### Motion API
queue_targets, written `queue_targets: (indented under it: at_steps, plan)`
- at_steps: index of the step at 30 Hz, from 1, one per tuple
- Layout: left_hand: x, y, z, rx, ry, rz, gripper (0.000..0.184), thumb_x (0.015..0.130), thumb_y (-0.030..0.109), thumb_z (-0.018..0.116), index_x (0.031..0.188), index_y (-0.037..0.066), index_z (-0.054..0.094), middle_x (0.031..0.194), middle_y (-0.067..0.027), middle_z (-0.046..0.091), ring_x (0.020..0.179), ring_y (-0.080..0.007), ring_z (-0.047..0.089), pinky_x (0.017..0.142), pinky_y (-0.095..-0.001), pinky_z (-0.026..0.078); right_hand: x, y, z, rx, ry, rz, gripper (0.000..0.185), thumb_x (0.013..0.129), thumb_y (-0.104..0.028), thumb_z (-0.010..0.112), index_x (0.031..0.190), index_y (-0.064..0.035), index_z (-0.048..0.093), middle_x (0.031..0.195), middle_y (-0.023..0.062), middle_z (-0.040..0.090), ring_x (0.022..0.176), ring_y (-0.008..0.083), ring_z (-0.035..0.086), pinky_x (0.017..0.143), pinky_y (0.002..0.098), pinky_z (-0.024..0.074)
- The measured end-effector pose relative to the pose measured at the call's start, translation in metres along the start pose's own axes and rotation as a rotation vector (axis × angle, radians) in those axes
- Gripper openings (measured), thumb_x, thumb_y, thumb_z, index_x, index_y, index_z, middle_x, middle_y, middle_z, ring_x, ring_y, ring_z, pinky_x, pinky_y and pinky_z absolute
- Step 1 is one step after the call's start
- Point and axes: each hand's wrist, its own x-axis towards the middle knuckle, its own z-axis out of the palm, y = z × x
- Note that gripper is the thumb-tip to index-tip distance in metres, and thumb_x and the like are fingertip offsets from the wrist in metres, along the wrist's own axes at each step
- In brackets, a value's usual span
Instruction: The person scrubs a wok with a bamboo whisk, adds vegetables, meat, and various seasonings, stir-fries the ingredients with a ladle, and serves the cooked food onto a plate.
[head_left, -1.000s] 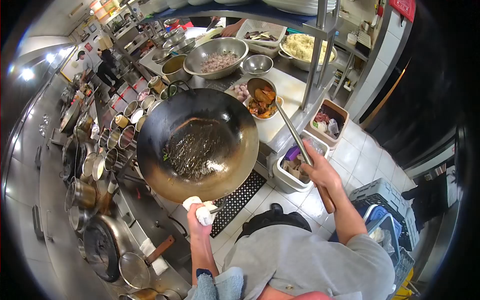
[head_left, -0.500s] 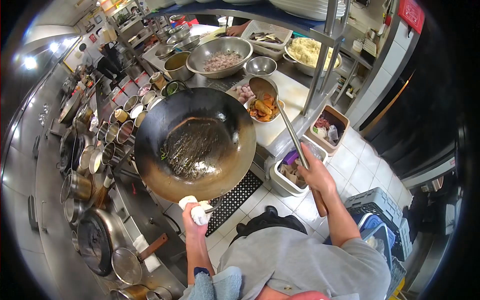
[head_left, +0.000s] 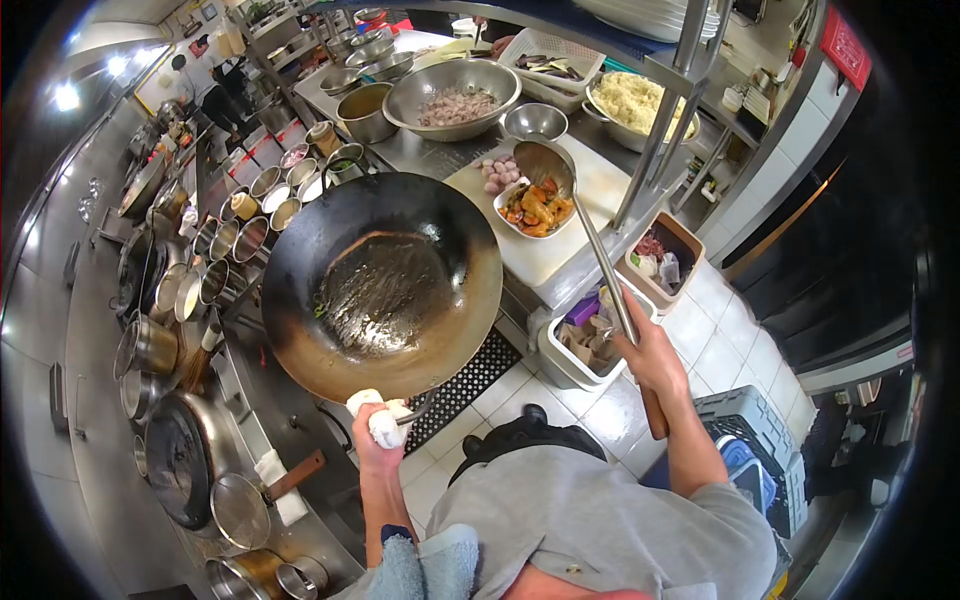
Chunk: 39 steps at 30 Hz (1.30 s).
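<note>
My left hand (head_left: 376, 446) is closed on the wok's handle through a folded white cloth (head_left: 384, 424). The wok (head_left: 385, 290) is tilted toward me; its dark inside has an oily sheen and a few green scraps. In my right hand (head_left: 656, 352) is a long metal ladle (head_left: 602, 255) with a wooden grip end. The ladle's head hangs over the far right edge of a white bowl (head_left: 530, 231); I cannot tell if they touch. Glossy orange-brown food pieces (head_left: 538, 206) fill that bowl, which stands on a white cutting board (head_left: 590, 190).
Pale round pieces (head_left: 502, 174) lie beside the bowl. Behind are a large steel bowl of chopped meat (head_left: 455, 105) and a pan of yellowish food (head_left: 630, 103). Seasoning pots (head_left: 252, 240) line the left. Bins (head_left: 585, 345) and crates (head_left: 750, 425) stand right. A shelf post (head_left: 665, 130) rises nearby.
The wok has shifted slightly left and away from the cutting board. The ladle's head has moved a little right, showing more of the food. Both hands keep their grip.
</note>
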Motion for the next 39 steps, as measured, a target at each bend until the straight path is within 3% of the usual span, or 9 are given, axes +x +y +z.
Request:
queue_targets:
  at_steps: [12, 15, 18, 21, 28, 32, 35, 38, 39]
  plan:
    - [-0.012, 0.002, 0.005, 0.022, 0.0, -0.049, 0.015, 0.079, 0.015, 0.053, 0.09, 0.004, 0.055, 0.074, -0.0146, 0.064, 0.063, -0.025, 0.065, 0.052, -0.0354, 0.055, -0.003, 0.034, 0.017, 0.058, 0.054, -0.184, 0.07, 0.08, -0.001, 0.061, 0.145, -0.0077, 0.035, 0.128, 0.0292, 0.053, 0.123, 0.0421, 0.048, 0.103, 0.0405, 0.0392]
    - [-0.01, 0.0, 0.007, -0.005, 0.0, -0.026, 0.013, 0.08, 0.015, 0.053, 0.089, 0.006, 0.055, 0.074, -0.0146, 0.064, 0.063, -0.0251, 0.065, 0.051, -0.0354, 0.055, -0.003, 0.028, 0.016, 0.035, 0.019, -0.12, 0.07, 0.079, 0.001, 0.06, 0.144, -0.0074, 0.035, 0.126, 0.0301, 0.053, 0.122, 0.0434, 0.048, 0.102, 0.0413, 0.0395]
    - [-0.01, 0.005, 0.013, 0.04, -0.049, -0.08, 0.01, 0.079, 0.013, 0.053, 0.087, 0.007, 0.054, 0.072, -0.0122, 0.062, 0.066, -0.0259, 0.066, 0.052, -0.0366, 0.054, -0.003, 0.032, 0.021, 0.009, 0.097, -0.252, 0.071, 0.079, 0.001, 0.061, 0.144, -0.0077, 0.035, 0.122, 0.0305, 0.055, 0.118, 0.0443, 0.051, 0.099, 0.0415, 0.0424]
    - [-0.006, 0.002, 0.022, 0.013, -0.024, -0.032, 0.01, 0.078, 0.012, 0.054, 0.087, 0.007, 0.054, 0.072, -0.0113, 0.062, 0.066, -0.0259, 0.066, 0.052, -0.0369, 0.054, -0.009, 0.03, 0.02, 0.047, 0.085, -0.169, 0.072, 0.078, 0.002, 0.06, 0.144, -0.0084, 0.036, 0.115, 0.0311, 0.058, 0.111, 0.0455, 0.054, 0.094, 0.0422, 0.0454]
    - [0.008, -0.006, 0.042, 0.061, -0.054, -0.028, 0.014, 0.077, 0.013, 0.055, 0.089, 0.005, 0.054, 0.074, -0.013, 0.061, 0.065, -0.0277, 0.066, 0.051, -0.0355, 0.056, -0.009, 0.052, 0.024, 0.046, 0.047, -0.211, 0.072, 0.078, 0.003, 0.059, 0.145, -0.0101, 0.036, 0.104, 0.032, 0.061, 0.1, 0.0464, 0.058, 0.086, 0.0453, 0.0468]
    - [0.007, -0.009, 0.053, 0.072, -0.017, -0.029, 0.013, 0.076, 0.012, 0.055, 0.087, 0.005, 0.054, 0.073, -0.0094, 0.058, 0.069, -0.0275, 0.066, 0.056, -0.0371, 0.055, -0.007, 0.058, 0.019, 0.033, 0.04, -0.192, 0.07, 0.078, 0.003, 0.06, 0.144, -0.0105, 0.038, 0.106, 0.0315, 0.061, 0.104, 0.0436, 0.061, 0.086, 0.0382, 0.0482]
    - [0.012, -0.008, 0.045, 0.023, -0.03, 0.008, 0.013, 0.076, 0.013, 0.055, 0.086, 0.005, 0.054, 0.073, -0.0097, 0.058, 0.069, -0.0277, 0.065, 0.059, -0.0381, 0.055, 0.003, 0.067, 0.017, -0.015, 0.136, -0.316, 0.07, 0.079, 0.002, 0.06, 0.144, -0.0081, 0.037, 0.098, 0.0258, 0.066, 0.084, 0.0356, 0.068, 0.074, 0.0354, 0.0514]
    - [-0.014, 0.005, 0.059, -0.024, -0.023, 0.045, 0.012, 0.076, 0.011, 0.055, 0.086, 0.004, 0.055, 0.077, -0.0111, 0.059, 0.071, -0.0281, 0.064, 0.067, -0.0396, 0.056, 0.006, 0.058, 0.009, 0.455, 0.015, -0.017, 0.07, 0.082, 0.001, 0.056, 0.147, -0.0071, 0.032, 0.084, 0.0147, 0.064, 0.052, 0.0183, 0.057, 0.048, 0.0284, 0.0468]
    - [-0.018, 0.007, 0.055, -0.14, 0.017, 0.083, 0.018, 0.077, 0.013, 0.055, 0.091, 0.003, 0.056, 0.081, -0.0131, 0.062, 0.07, -0.0285, 0.065, 0.063, -0.0393, 0.056, 0.008, 0.055, 0.003, 0.636, -0.049, 0.013, 0.071, 0.083, 0.001, 0.056, 0.148, -0.0081, 0.028, 0.082, 0.0117, 0.061, 0.048, 0.0147, 0.051, 0.043, 0.0267, 0.0426]
